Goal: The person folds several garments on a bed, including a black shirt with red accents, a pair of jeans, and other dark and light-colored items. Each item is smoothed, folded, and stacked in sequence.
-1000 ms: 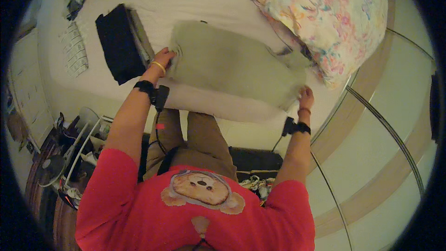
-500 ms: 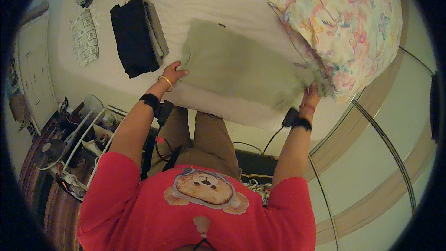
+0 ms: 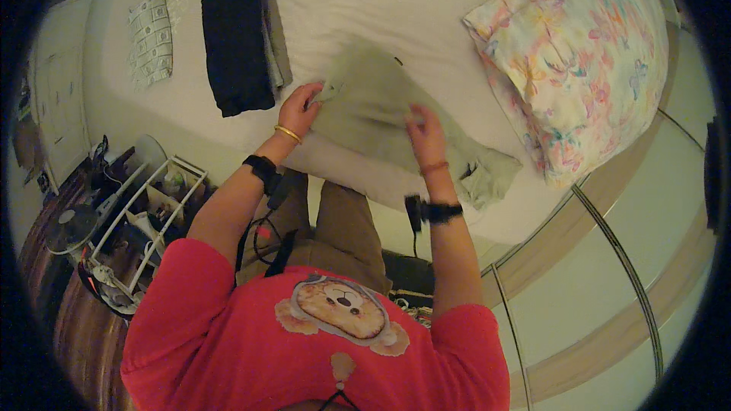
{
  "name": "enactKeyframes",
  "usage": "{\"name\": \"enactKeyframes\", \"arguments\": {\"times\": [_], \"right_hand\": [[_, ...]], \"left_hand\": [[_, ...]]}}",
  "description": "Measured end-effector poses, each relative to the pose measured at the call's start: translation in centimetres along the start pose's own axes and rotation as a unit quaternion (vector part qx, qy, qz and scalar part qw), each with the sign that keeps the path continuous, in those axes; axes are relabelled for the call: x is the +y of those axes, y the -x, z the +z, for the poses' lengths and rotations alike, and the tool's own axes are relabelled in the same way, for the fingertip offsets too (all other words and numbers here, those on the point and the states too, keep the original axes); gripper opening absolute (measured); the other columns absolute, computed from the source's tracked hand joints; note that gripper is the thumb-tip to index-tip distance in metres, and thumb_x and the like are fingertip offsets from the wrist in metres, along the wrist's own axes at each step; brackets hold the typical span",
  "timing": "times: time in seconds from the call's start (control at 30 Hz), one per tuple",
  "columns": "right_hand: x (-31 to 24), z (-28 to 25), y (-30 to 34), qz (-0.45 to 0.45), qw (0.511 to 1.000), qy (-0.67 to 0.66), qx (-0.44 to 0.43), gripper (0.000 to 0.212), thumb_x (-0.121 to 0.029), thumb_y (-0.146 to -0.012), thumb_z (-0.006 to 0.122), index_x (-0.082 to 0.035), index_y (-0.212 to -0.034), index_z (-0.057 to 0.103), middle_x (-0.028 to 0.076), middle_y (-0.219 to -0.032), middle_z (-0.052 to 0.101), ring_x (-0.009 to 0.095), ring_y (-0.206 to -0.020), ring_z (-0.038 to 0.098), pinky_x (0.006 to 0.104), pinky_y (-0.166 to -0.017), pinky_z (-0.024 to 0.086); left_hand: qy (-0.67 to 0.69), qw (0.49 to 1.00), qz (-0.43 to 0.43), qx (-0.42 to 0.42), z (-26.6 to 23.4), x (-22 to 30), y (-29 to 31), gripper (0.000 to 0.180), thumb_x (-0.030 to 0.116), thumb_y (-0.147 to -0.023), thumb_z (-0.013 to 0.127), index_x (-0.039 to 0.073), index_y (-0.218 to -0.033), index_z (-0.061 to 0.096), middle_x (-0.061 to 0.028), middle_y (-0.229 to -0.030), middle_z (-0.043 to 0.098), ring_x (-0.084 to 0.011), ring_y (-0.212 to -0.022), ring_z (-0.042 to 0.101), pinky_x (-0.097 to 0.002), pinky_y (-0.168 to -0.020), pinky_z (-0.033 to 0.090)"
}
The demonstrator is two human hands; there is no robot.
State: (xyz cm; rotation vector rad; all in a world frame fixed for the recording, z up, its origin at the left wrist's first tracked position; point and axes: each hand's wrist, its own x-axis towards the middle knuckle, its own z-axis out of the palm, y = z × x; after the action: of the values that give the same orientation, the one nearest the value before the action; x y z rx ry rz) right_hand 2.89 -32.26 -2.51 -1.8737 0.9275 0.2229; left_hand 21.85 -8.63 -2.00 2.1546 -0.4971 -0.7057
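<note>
A grey-green garment [image 3: 381, 118] lies spread across the pale bed sheet in front of me, its right end bunched. At its left edge, my left hand [image 3: 299, 109] pinches a corner of the cloth between thumb and fingers. My right hand [image 3: 426, 137] is over the middle of the garment with its fingers apart and slightly blurred; no cloth shows in its grasp. Whether its fingertips touch the fabric I cannot tell. Left of the garment sits a folded black garment [image 3: 236, 49], with folded grey cloth [image 3: 278, 42] showing under its right side.
A floral pillow [image 3: 579, 68] rests at the right of the bed. On the left lies a small patterned cloth item [image 3: 152, 38]. Beside the bed stand a white-framed rack [image 3: 152, 221] and a fan [image 3: 72, 227]. Sliding wardrobe doors [image 3: 601, 289] border the right side.
My right hand has let go of the garment's right end and moved left over its middle. That end has dropped onto the bed. My left hand still holds the left edge.
</note>
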Motion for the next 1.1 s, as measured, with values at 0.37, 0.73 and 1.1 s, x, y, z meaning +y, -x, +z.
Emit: {"name": "enactKeyframes", "arguments": {"times": [0.37,0.73,1.1], "right_hand": [[-12.0,5.1,-16.7,-0.037,0.960,-0.092,-0.262,0.027,-0.012,-0.080,0.059,-0.003,-0.105,0.055,0.006,-0.091,0.061,0.015,-0.077,0.059,0.0279,-0.068,0.050],[-9.3,2.8,-11.2,0.040,0.875,-0.437,-0.203,0.014,-0.001,-0.078,0.047,-0.014,-0.078,0.048,0.000,-0.094,0.052,0.015,-0.087,0.049,0.0261,-0.079,0.040],[-7.0,-2.1,-5.3,0.024,0.848,-0.485,-0.213,0.019,0.003,-0.069,0.042,-0.016,-0.075,0.043,-0.001,-0.090,0.050,0.008,-0.073,0.042,0.0181,-0.054,0.034]], "left_hand": [[0.185,0.962,-0.191,-0.057,0.5,-5.1,3.4,0.030,0.006,-0.076,0.066,0.008,-0.104,0.057,-0.0016,-0.079,0.057,-0.0112,-0.064,0.056,-0.0259,-0.056,0.047],[0.395,0.870,-0.287,-0.075,-1.5,-9.3,5.6,0.024,-0.007,-0.074,0.063,0.009,-0.084,0.047,-0.0032,-0.080,0.055,-0.0154,-0.073,0.059,-0.0304,-0.061,0.054],[0.449,0.858,-0.231,-0.099,-1.5,-4.9,3.8,0.018,0.009,-0.073,0.067,0.008,-0.089,0.059,-0.0021,-0.096,0.057,-0.0134,-0.095,0.052,-0.0289,-0.083,0.044]]}}
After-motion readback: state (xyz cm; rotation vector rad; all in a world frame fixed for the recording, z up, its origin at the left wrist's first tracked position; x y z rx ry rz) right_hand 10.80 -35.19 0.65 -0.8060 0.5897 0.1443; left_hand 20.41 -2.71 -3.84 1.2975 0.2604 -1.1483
